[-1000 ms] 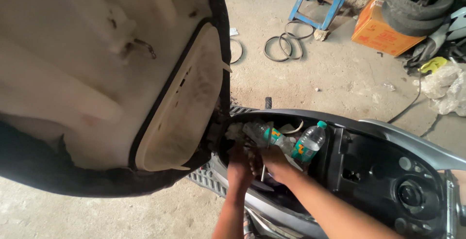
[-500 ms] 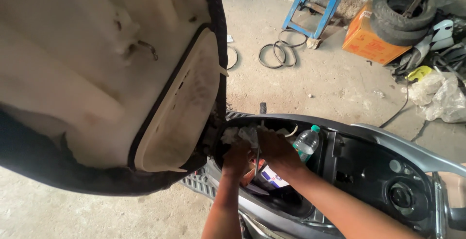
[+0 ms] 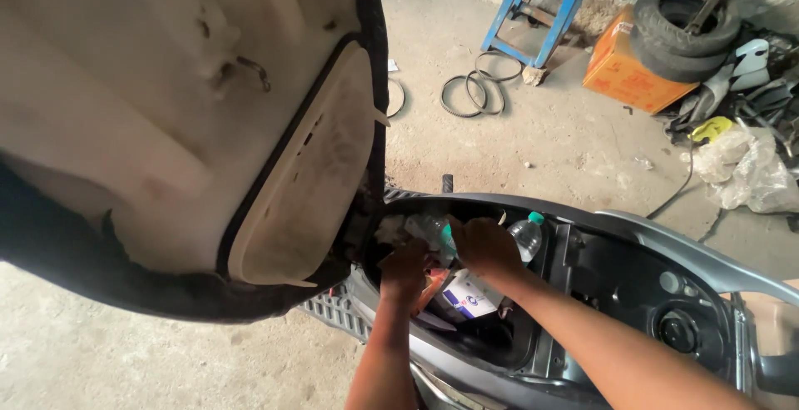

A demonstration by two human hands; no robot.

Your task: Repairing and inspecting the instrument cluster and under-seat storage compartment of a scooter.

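Observation:
A scooter's seat (image 3: pixel 166 127) is flipped up, its pale underside facing me, and the storage compartment (image 3: pixel 499 343) beneath is open. Both my hands reach into it. My left hand (image 3: pixel 405 270) is closed among crumpled white material (image 3: pixel 391 228) and an orange-red item (image 3: pixel 433 287) at the compartment's front end. My right hand (image 3: pixel 485 248) rests on a clear plastic bottle (image 3: pixel 433 231) with a teal label; its fingers curl over it. A second clear bottle with a green cap (image 3: pixel 526 235) lies just right of that hand. A white and purple packet (image 3: pixel 468 295) lies below my hands.
The scooter's grey body panel (image 3: pixel 666 235) and fuel cap (image 3: pixel 678 327) lie to the right. On the concrete floor beyond stand a blue metal stool (image 3: pixel 545 2), rubber rings (image 3: pixel 474 89), an orange box (image 3: pixel 624 73) with tyres (image 3: pixel 682 19) on it, and plastic bags (image 3: pixel 741 168).
My right hand has moved left over the teal-label bottle, covering most of it. My left hand has stayed at the compartment's front end. My view has shifted slightly.

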